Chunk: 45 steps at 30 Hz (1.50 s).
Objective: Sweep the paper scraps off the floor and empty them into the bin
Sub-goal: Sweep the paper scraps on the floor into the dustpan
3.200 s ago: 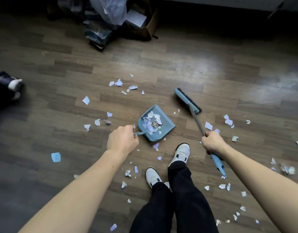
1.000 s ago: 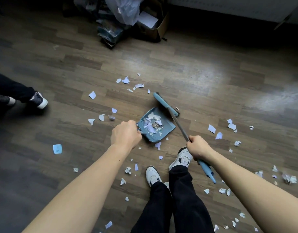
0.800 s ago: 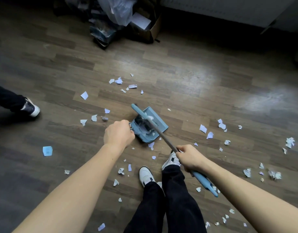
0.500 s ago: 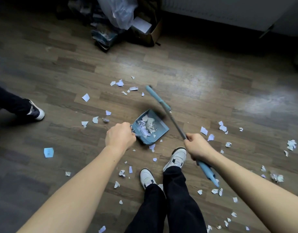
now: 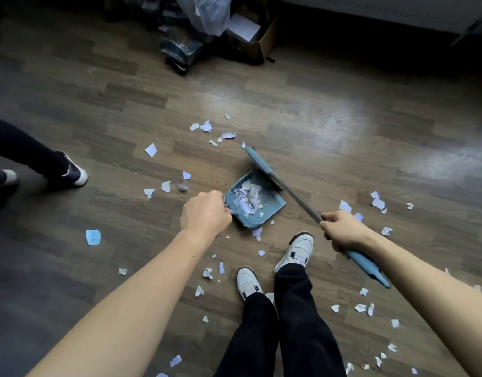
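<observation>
A blue dustpan (image 5: 272, 210) lies on the wooden floor with a heap of paper scraps (image 5: 248, 198) inside. My left hand (image 5: 204, 213) grips its handle. My right hand (image 5: 343, 231) grips the grey shaft of a blue broom; the broom head (image 5: 261, 165) sits at the dustpan's far edge. Loose scraps lie scattered around: a cluster (image 5: 212, 130) beyond the pan, several (image 5: 377, 202) to the right, more (image 5: 207, 273) near my white shoes (image 5: 297, 250).
A clear plastic bag (image 5: 207, 12) and a cardboard box (image 5: 250, 36) with clutter stand at the far wall. Another person's dark-trousered leg and shoe (image 5: 74, 172) are at the left. A blue square of paper (image 5: 93, 236) lies left of my arm.
The broom head swept across the dustpan to the left, then back out, and now rests at the pan's far right edge. The other person's foot shifted at the left.
</observation>
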{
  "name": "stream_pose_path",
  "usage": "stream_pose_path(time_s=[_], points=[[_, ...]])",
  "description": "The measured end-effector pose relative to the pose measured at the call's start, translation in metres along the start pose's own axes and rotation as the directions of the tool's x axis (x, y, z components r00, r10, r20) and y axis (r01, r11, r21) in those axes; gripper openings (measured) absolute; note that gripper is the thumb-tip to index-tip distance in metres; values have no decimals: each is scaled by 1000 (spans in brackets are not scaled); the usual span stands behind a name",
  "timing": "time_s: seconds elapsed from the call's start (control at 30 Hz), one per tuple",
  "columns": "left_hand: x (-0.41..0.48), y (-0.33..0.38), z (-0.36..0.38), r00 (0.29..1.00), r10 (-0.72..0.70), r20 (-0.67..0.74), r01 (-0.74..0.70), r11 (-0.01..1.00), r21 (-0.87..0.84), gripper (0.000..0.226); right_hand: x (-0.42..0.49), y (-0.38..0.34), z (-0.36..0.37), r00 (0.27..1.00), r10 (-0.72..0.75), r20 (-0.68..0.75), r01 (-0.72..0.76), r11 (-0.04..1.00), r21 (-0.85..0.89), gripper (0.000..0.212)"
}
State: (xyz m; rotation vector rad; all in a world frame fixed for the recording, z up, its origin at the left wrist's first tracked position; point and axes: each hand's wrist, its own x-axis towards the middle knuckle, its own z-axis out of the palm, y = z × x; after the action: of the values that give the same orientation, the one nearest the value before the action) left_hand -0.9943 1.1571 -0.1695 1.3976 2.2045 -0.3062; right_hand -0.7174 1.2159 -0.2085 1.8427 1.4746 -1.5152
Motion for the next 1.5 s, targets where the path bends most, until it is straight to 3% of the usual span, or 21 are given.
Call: stream_pose_path(time_s=[0.3,0.47,0.6,0.73,0.9,1.2,1.5], points=[[0,1,1,1000,4,-1,-4,1000,-8,21,-9,-13,-3,993,-26,-111,25,1000,-11,20],[2,-2,3,1000,2,-20,-2,1000,-10,21,0,-18,27,999,-4,-47,2,999,-47,19],[2,-3,4,1000,17,-23,-17,1000,-7,21,-12,-23,35,1000,-21,8,21,998,59,20],[-7,-15,3,1000,10,6,-10,1000,-23,20,-28,-30,27,1000,-8,-25,10,996,93,19],[-10,-34,-17,998,-53,-20,51,996,-75,14,-26,-49,10,997,15,-72,-9,997,80,29],[31,-62,-70,969,-237,-71,225,964,-139,16,12,-103,-29,995,-4,-95,3,1000,-6,25],[85,-90,-89,958,-280,-61,269,952,-146,16,58,-157,-39,993,3,-119,-19,991,-129,21]])
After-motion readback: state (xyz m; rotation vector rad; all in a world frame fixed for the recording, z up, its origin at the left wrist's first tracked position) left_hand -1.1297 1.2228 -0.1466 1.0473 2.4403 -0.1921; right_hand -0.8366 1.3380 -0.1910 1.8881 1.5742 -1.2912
